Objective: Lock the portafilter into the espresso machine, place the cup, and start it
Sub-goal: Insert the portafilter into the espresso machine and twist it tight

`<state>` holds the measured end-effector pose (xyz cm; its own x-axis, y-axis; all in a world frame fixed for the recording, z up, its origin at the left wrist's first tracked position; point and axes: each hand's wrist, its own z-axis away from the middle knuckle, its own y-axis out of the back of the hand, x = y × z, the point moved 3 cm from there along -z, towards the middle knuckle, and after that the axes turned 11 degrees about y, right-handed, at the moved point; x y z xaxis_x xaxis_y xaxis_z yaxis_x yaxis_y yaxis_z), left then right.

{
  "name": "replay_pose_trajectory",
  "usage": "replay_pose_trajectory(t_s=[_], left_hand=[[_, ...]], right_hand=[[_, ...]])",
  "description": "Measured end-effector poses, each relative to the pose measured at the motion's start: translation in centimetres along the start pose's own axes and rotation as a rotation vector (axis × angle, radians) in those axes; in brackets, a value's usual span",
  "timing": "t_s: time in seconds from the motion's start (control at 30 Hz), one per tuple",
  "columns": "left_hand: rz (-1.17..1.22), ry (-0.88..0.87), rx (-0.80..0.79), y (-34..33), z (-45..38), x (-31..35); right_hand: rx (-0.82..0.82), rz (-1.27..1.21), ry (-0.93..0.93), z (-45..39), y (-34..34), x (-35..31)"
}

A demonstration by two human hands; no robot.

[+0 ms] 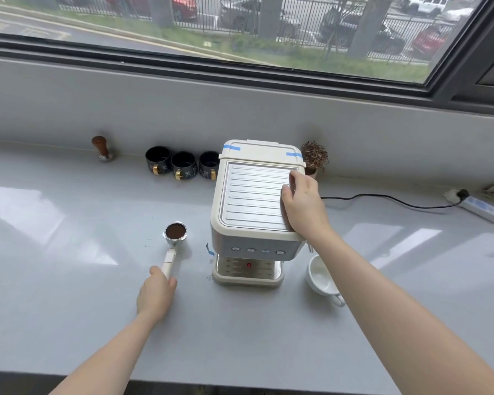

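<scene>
At frame centre, a cream espresso machine with a ribbed metal top [254,201] stands on the grey countertop [69,223], one hand on it, the other on the portafilter.

Right hand [304,206] lies flat on the machine's top right edge, fingers spread loosely, gripping nothing. Left hand [156,295], lower left of centre, is wrapped around the cream handle of the metal portafilter filled with dark ground coffee [175,234], which rests on the counter just left of the machine. White ceramic cup [321,276] sits on the counter at the machine's lower right, partly behind the right forearm. Three black cups with gold handles [183,165] line the back wall, wooden-handled tamper [102,149] at upper left. Black power cable [382,199] runs right to a white power strip [476,206].
</scene>
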<state>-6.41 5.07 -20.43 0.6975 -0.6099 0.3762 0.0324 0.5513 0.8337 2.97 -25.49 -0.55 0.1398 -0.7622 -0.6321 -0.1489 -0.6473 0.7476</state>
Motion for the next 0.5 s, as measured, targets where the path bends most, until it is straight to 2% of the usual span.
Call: replay_pose_trajectory(t_s=[0.1,0.33,0.5], left_hand=[[0.028,-0.072,0.035,0.8,1.4,-0.5],[-0.040,-0.218,-0.003,1.5,6.2,-1.0],[-0.038,-0.295,-0.094,0.4,9.1,1.5]], right_hand=[[0.001,-0.004,0.000,0.0,0.0,0.0],[-0.004,0.014,-0.009,0.1,0.1,-0.2],[0.006,-0.003,-0.011,0.1,0.1,-0.1]])
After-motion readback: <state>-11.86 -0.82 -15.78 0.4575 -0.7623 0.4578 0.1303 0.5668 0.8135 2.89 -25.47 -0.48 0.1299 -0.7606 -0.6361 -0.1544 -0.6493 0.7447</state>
